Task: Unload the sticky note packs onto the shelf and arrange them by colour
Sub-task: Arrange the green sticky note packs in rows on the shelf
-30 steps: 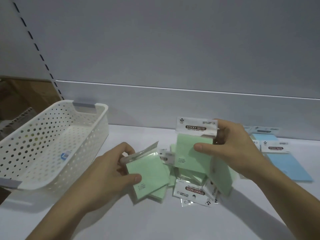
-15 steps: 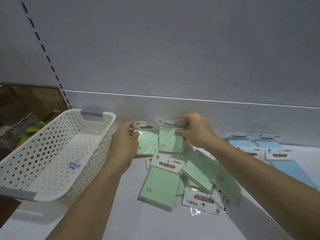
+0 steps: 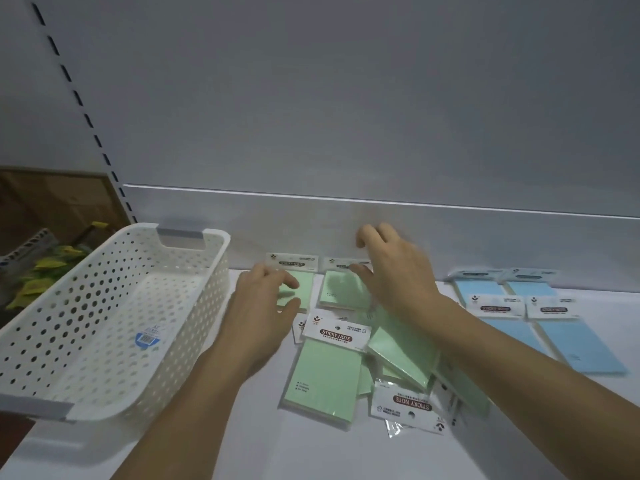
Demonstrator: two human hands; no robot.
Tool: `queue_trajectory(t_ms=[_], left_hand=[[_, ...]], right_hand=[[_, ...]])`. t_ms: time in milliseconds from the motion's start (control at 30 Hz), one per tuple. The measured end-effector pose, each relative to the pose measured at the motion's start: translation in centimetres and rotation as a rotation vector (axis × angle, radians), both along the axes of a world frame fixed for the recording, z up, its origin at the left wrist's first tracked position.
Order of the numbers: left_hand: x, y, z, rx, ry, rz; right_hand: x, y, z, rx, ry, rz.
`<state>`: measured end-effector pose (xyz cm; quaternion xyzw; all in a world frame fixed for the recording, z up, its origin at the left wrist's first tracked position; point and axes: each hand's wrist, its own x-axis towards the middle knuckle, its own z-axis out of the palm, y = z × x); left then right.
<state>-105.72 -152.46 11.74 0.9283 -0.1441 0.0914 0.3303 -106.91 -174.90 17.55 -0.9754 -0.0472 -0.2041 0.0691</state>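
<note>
Two green sticky note packs lie side by side against the shelf's back wall, the left pack and the right pack. My left hand hovers over the left pack's near edge with fingers apart, holding nothing. My right hand hangs above the right pack, fingers spread and blurred. A loose pile of green packs lies on the white shelf between my forearms. Several blue packs lie in neat rows at the right.
A white perforated basket with grey handles stands at the left, with only a barcode sticker on its floor. Beyond the shelf's left edge are a brown box and yellow-green items. The back wall rises just behind the packs.
Both hands carried green packs to the back wall, set them down side by side and let go. The hands now lift away with fingers apart.
</note>
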Motion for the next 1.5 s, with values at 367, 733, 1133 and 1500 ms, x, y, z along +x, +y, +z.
queue_trajectory(t_ms=[367,733,1133,1500], left_hand=[[0.5,-0.4,-0.2,0.056,0.025,-0.035],[-0.2,-0.2,0.4,-0.006,-0.066,-0.098],[-4.7,-5.2,0.8,0.167,-0.053,-0.615],[-5.2,-5.4,1.8,0.192,0.028,-0.668]], right_hand=[[-2.3,0.6,-0.6,0.065,0.428,0.056],[-3.7,-2.3,0.5,0.362,0.392,0.090],[-10.1,-8.1,0.7,0.178,0.590,0.170],[-7.9,-10.2,1.9,1.118,0.471,0.066]])
